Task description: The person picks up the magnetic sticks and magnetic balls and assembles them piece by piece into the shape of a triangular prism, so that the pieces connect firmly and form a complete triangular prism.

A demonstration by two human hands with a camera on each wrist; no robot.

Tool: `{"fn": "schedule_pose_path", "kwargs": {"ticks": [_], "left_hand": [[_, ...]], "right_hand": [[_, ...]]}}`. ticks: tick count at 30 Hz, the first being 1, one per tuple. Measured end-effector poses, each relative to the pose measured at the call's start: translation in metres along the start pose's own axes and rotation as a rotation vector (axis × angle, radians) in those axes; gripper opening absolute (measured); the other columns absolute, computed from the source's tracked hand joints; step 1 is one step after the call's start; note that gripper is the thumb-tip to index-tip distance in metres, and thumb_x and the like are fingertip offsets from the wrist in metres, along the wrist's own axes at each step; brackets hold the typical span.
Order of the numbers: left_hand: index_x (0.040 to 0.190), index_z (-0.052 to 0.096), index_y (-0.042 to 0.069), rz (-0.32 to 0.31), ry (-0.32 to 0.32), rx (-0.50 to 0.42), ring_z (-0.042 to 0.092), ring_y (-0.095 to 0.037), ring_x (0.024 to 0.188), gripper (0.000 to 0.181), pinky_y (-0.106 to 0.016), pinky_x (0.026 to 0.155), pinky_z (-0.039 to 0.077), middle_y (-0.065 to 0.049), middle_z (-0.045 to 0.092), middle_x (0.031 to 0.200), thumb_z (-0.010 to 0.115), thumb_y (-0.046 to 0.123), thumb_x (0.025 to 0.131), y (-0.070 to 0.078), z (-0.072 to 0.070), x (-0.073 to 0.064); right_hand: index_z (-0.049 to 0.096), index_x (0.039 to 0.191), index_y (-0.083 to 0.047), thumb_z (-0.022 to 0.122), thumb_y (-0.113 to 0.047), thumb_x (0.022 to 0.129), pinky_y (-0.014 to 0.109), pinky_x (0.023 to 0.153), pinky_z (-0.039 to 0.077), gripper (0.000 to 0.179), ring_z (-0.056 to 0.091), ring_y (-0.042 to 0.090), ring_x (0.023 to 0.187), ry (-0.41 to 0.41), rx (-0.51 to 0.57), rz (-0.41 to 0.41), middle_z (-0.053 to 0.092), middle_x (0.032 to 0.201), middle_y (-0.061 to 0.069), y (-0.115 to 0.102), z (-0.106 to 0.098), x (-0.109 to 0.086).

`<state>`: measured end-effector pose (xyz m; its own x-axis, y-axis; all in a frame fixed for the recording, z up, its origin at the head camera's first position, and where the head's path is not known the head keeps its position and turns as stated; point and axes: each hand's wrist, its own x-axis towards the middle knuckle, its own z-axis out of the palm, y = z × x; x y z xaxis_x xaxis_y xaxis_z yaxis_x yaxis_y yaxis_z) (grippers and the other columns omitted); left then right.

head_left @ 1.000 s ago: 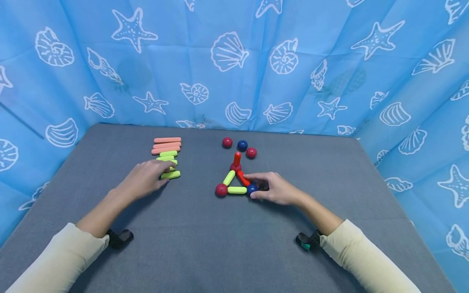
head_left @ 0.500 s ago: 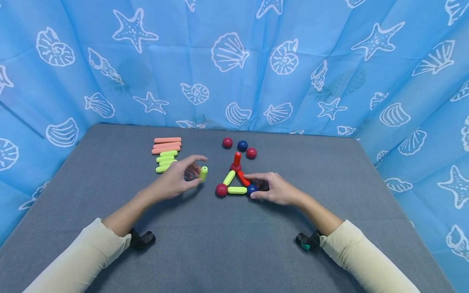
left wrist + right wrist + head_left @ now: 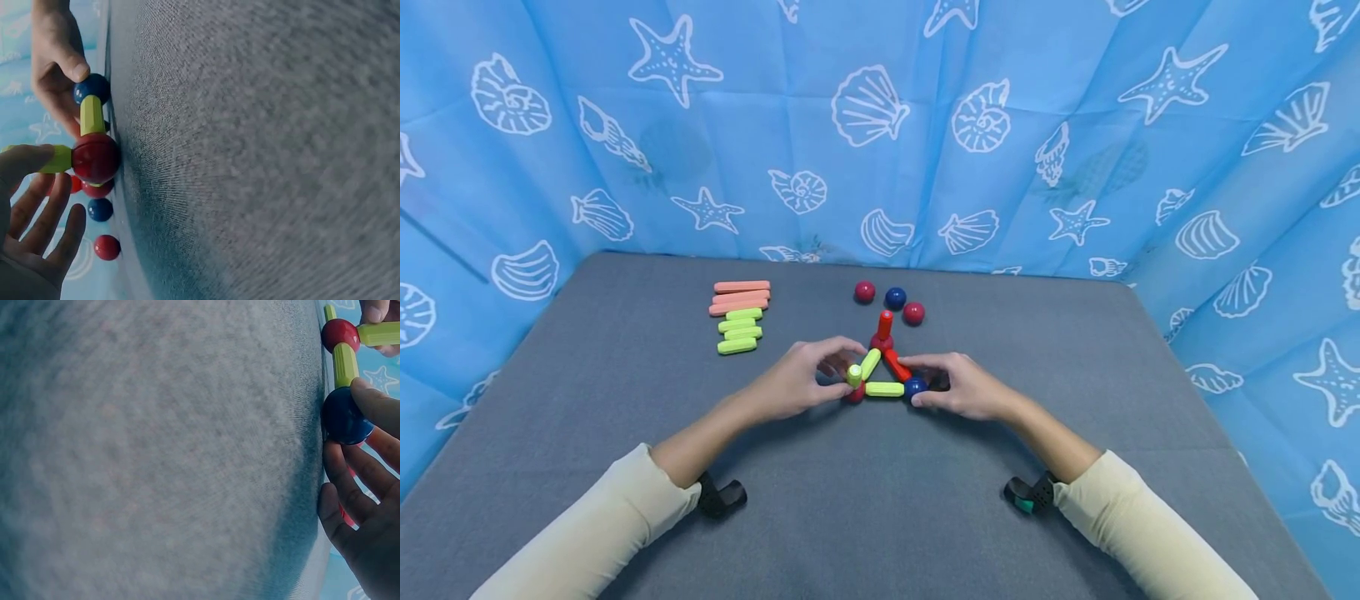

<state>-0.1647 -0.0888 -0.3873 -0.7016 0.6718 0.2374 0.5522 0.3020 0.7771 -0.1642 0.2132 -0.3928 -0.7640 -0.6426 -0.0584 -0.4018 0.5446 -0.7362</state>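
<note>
Two bare hands in cream sleeves (image 3: 1150,525) meet over a gray cloth-covered counter (image 3: 880,508), each working at a small triangle of balls and rods. The left hand (image 3: 797,379) has its grip closed on an upright yellow-green rod (image 3: 854,374), pinched by the thumb; the rod's lower end touches the near-left red ball (image 3: 95,158). The right hand (image 3: 966,387) has its grip around the near-right blue ball (image 3: 915,387), thumb pressed to its near side. A yellow-green crossbar (image 3: 884,389) joins these two balls. From the near-left ball, a yellow-green side rod (image 3: 869,364) runs to the far red ball (image 3: 882,342); a red side rod (image 3: 896,365) completes the triangle. On the far ball stands an upright red rod (image 3: 886,324). Just beyond lie three loose balls, two red and one blue (image 3: 896,298). Off to the left, three salmon rods (image 3: 741,297) lie side by side, with four spare yellow-green rods (image 3: 743,333) nearer the person. Behind hangs a blue curtain (image 3: 737,100) printed with white seashells and starfish.
</note>
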Motion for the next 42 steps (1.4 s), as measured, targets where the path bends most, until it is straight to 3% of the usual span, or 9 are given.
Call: {"fn": "schedule_pose_path", "kwargs": {"ticks": [13, 15, 18, 21, 23, 28, 34, 38, 42], "left_hand": [[0.125, 0.065, 0.007, -0.107, -0.123, 0.022, 0.064, -0.016, 0.100, 0.039, -0.036, 0.090, 0.053, -0.005, 0.067, 0.115, 0.076, 0.012, 0.088, -0.018, 0.002, 0.002], [0.124, 0.065, 0.008, -0.118, -0.131, 0.012, 0.064, -0.015, 0.099, 0.038, -0.035, 0.090, 0.053, -0.004, 0.068, 0.114, 0.076, 0.012, 0.088, -0.019, 0.002, 0.003], [0.121, 0.067, 0.009, -0.134, -0.142, -0.006, 0.064, -0.015, 0.097, 0.036, -0.033, 0.089, 0.054, -0.003, 0.068, 0.112, 0.077, 0.013, 0.087, -0.021, 0.001, 0.004], [0.118, 0.068, 0.010, -0.144, -0.151, -0.031, 0.063, -0.015, 0.095, 0.034, -0.032, 0.087, 0.054, -0.002, 0.069, 0.111, 0.078, 0.013, 0.086, -0.022, 0.000, 0.005], [0.117, 0.068, 0.010, -0.150, -0.157, -0.052, 0.063, -0.015, 0.094, 0.033, -0.031, 0.087, 0.054, -0.002, 0.069, 0.110, 0.078, 0.012, 0.086, -0.024, -0.001, 0.005], [0.114, 0.069, 0.011, -0.153, -0.170, -0.070, 0.062, -0.015, 0.093, 0.031, -0.031, 0.085, 0.053, -0.001, 0.070, 0.109, 0.079, 0.013, 0.085, -0.027, -0.001, 0.007], [0.112, 0.069, 0.013, -0.163, -0.176, -0.074, 0.062, -0.015, 0.093, 0.029, -0.031, 0.086, 0.053, 0.000, 0.069, 0.108, 0.079, 0.013, 0.085, -0.030, -0.001, 0.008], [0.111, 0.069, 0.012, -0.167, -0.181, -0.078, 0.062, -0.015, 0.093, 0.027, -0.031, 0.086, 0.053, 0.000, 0.070, 0.109, 0.079, 0.013, 0.085, -0.030, -0.001, 0.009], [0.110, 0.069, 0.012, -0.176, -0.182, -0.083, 0.063, -0.016, 0.092, 0.027, -0.032, 0.086, 0.053, -0.001, 0.070, 0.107, 0.079, 0.013, 0.085, -0.028, -0.003, 0.009]], "right_hand": [[0.054, 0.141, -0.005, 0.075, -0.022, 0.090, 0.038, 0.078, 0.053, 0.058, 0.061, 0.022, 0.094, -0.004, 0.029, -0.026, 0.065, 0.118, 0.010, 0.003, -0.008, 0.006], [0.055, 0.140, -0.003, 0.074, -0.020, 0.090, 0.039, 0.078, 0.053, 0.056, 0.063, 0.024, 0.094, 0.047, 0.037, -0.039, 0.066, 0.117, 0.013, 0.005, -0.013, 0.011], [0.054, 0.138, -0.001, 0.074, -0.017, 0.090, 0.042, 0.080, 0.054, 0.055, 0.064, 0.029, 0.099, 0.200, 0.024, -0.040, 0.064, 0.124, 0.018, 0.011, -0.020, 0.022], [0.052, 0.139, -0.001, 0.075, -0.017, 0.089, 0.047, 0.085, 0.053, 0.057, 0.063, 0.033, 0.104, 0.351, -0.022, 0.002, 0.060, 0.132, 0.020, 0.016, -0.024, 0.035], [0.051, 0.140, -0.001, 0.076, -0.017, 0.089, 0.049, 0.089, 0.051, 0.059, 0.062, 0.034, 0.106, 0.408, -0.044, 0.040, 0.058, 0.134, 0.020, 0.020, -0.025, 0.043], [0.049, 0.141, -0.001, 0.077, -0.014, 0.088, 0.050, 0.097, 0.047, 0.061, 0.059, 0.035, 0.112, 0.426, -0.061, 0.121, 0.058, 0.135, 0.019, 0.030, -0.025, 0.060], [0.054, 0.136, 0.000, 0.074, -0.010, 0.090, 0.047, 0.097, 0.048, 0.052, 0.062, 0.033, 0.109, 0.448, -0.067, 0.167, 0.063, 0.128, 0.020, 0.037, -0.022, 0.072], [0.056, 0.133, 0.002, 0.074, -0.008, 0.090, 0.047, 0.094, 0.050, 0.048, 0.063, 0.033, 0.104, 0.498, -0.025, 0.144, 0.065, 0.125, 0.021, 0.032, -0.023, 0.072], [0.056, 0.133, 0.001, 0.073, -0.009, 0.091, 0.045, 0.093, 0.051, 0.047, 0.063, 0.032, 0.103, 0.538, 0.075, 0.065, 0.066, 0.124, 0.020, 0.015, -0.027, 0.070]]}}
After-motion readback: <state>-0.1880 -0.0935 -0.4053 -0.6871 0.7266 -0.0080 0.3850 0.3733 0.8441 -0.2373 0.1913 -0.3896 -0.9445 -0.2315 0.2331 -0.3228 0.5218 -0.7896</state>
